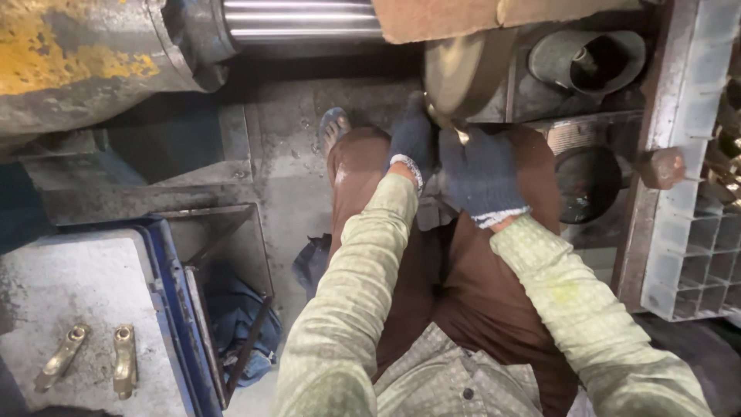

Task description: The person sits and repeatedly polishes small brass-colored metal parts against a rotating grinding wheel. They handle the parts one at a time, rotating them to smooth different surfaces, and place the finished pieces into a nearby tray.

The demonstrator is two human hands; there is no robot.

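Near me, on the left, a grey table point(69, 286) with a blue edge holds two small brass pieces point(93, 359) lying side by side. They are well apart from the hands. Beside the table is a dark open bin point(224, 255) with blue cloth down in it.

The person sits with brown trousers point(432, 262) and light green sleeves point(363, 270) reaching away toward the far side. Both hands wear dark blue knit gloves. The left hand point(411, 143) is curled shut, and the right hand point(480, 174) is curled shut just beside it. Between them a little shiny metal piece point(461, 136) peeks out. It looks like both hands grip it, but the gloves hide most of it, so I cannot tell its shape.

That piece is pressed up against the bottom edge of a round yellow-brown wheel point(463, 69), which looks blurred. I think the step in hand is rubbing the piece on the wheel. The next move, I think, calls for a firm hold and a slow turn, with glove tips kept off the wheel.

Room is tight. A white plastic crate point(687, 154) stands close on the right, a round dark knob point(660, 166) sticks out near it, and a big grey and yellow machine point(77, 69) fills the far left. Bare floor point(293, 170) lies open on the left, by a foot in a blue sandal point(333, 127).
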